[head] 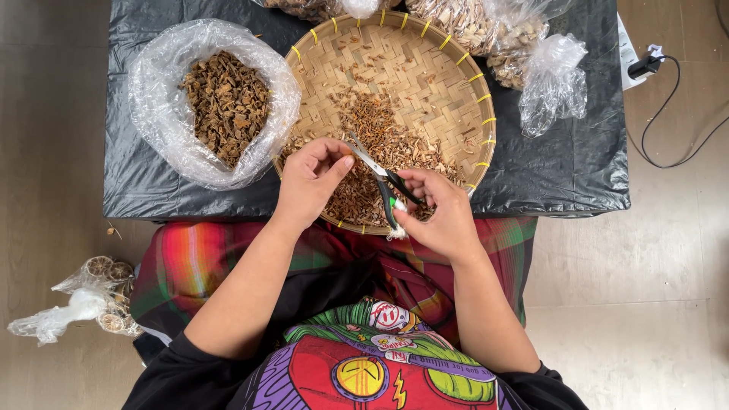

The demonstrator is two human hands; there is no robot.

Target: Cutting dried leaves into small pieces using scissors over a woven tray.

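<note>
The person sits at a low tabletop (pixel 562 167) draped in black plastic sheeting, leaning over a round woven bamboo tray with yellow rim bindings (pixel 425 68). The left hand (pixel 310 182) is pressed together at the tips, thumb and forefinger pinching a small brown dried piece right at the blades. The right hand (pixel 440 212) is closed through the black handles of a pair of steel scissors (pixel 380 176), whose blades stand slightly parted and point up and left toward that pinch. Below both hands lies a heap of brown dried chips (pixel 380 144), spread across the near half of the tray.

To the left, touching the tray's rim, sits an open clear plastic bag of darker brown dried pieces (pixel 228 106). More clear bags of pale dried material (pixel 524 53) crowd the far right edge of the tray.

What worries me is how close the left fingertips sit to the cutting edge; with a piece that small, a hurried snip could nick the thumb. A brittle piece might also shatter and fly off past the rim onto the striped cloth (pixel 197 258) over the lap.
</note>
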